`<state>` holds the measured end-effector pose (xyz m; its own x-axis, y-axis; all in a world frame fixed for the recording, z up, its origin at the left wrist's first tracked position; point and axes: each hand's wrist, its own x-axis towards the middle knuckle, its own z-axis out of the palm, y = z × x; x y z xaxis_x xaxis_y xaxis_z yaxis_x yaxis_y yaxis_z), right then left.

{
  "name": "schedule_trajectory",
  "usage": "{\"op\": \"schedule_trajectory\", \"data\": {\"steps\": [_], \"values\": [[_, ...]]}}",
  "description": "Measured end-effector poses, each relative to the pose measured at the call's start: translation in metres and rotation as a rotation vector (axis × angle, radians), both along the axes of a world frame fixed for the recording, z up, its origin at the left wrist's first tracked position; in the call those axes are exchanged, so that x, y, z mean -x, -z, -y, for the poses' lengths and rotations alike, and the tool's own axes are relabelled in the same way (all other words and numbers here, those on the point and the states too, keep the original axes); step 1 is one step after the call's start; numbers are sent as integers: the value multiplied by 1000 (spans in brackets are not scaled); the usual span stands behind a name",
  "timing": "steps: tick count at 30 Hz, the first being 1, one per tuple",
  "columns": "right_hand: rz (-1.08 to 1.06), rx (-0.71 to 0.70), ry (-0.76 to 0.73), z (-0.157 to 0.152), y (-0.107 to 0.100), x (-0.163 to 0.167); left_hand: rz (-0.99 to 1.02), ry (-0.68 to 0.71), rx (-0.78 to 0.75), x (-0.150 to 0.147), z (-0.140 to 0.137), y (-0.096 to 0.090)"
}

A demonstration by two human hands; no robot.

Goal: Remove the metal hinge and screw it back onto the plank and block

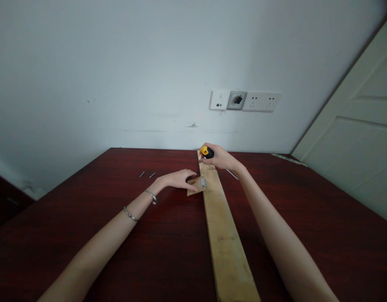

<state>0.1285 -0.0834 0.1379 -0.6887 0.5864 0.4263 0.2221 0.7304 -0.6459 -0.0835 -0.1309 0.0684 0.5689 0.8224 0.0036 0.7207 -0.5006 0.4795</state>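
The tabletop [143,260] is dark reddish brown. The plank [224,226] reaching its far edge is yellowish tan, mottled with brown spots. At my left hand [177,179], the small board [196,187] is light brown, its hinge [203,183] silver-grey with dark dots. The handle [207,152] in my right hand [223,158] is yellow and black. My two bracelets [154,199] are silver. Past the far edge, the wall [149,63] is pale blue-grey, its sockets [262,102] mostly white.

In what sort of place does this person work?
Probably a room in a home: a dark red table, wall sockets above it and what looks like a panelled door.
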Motion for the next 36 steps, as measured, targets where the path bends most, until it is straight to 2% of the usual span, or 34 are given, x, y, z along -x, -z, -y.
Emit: {"op": "schedule_trajectory", "data": {"steps": [3,7,12,16,22,27,29,32,36], "values": [[-21,26,-11,1,0,0,146,-79,-87,8,-1,-9],[-46,71,-40,6,-4,2,454,-205,-192,12,-6,-13],[-58,94,-66,14,-9,6,787,-215,-43,-1,-8,-11],[-53,114,-81,15,-8,9,893,-237,2,-8,-6,-12],[-51,69,-91,12,-3,12,908,-243,-34,-8,-7,-14],[-108,128,-40,12,-8,8,848,-303,-167,6,-6,-31],[-126,165,-3,13,-12,4,807,-391,-226,25,-9,-39],[-138,160,44,15,-19,-4,695,-559,-254,70,-15,-42],[-117,137,108,15,-25,-11,409,-754,-115,140,-15,-30]]}}
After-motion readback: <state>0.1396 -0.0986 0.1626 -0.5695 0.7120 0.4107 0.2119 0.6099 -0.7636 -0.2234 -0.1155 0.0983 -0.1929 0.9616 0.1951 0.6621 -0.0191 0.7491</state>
